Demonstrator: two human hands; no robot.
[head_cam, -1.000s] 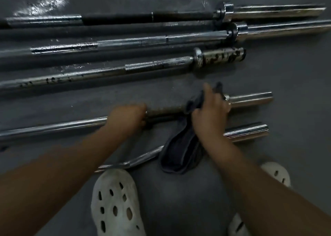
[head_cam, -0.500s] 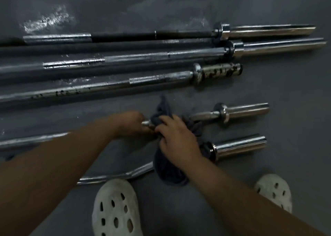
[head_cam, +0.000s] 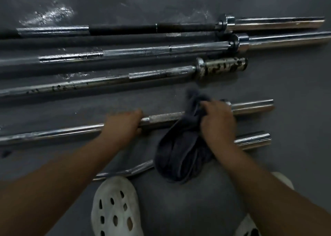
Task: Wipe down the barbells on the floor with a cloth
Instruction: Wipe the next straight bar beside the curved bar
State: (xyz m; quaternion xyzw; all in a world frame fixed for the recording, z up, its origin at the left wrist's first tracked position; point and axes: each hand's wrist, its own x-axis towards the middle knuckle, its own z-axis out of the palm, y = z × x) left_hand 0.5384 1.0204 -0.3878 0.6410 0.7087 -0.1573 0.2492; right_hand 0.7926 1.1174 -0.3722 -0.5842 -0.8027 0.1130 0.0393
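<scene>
Item, fourth barbell (head_cam: 166,118): our left hand (head_cam: 123,126) grips it, our right hand (head_cam: 218,123) clutches the cloth (head_cam: 179,157), slid back toward the sleeve end, so we judge wiping underway.

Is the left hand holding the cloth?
No, the right hand grips the dark cloth on the bar, while the left hand grips bare metal.

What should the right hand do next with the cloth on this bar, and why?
Probably slide the cloth rightward onto the shiny end sleeve: the right hand grips it round the bar just beside that sleeve, and the left hand holds the bar.
</scene>
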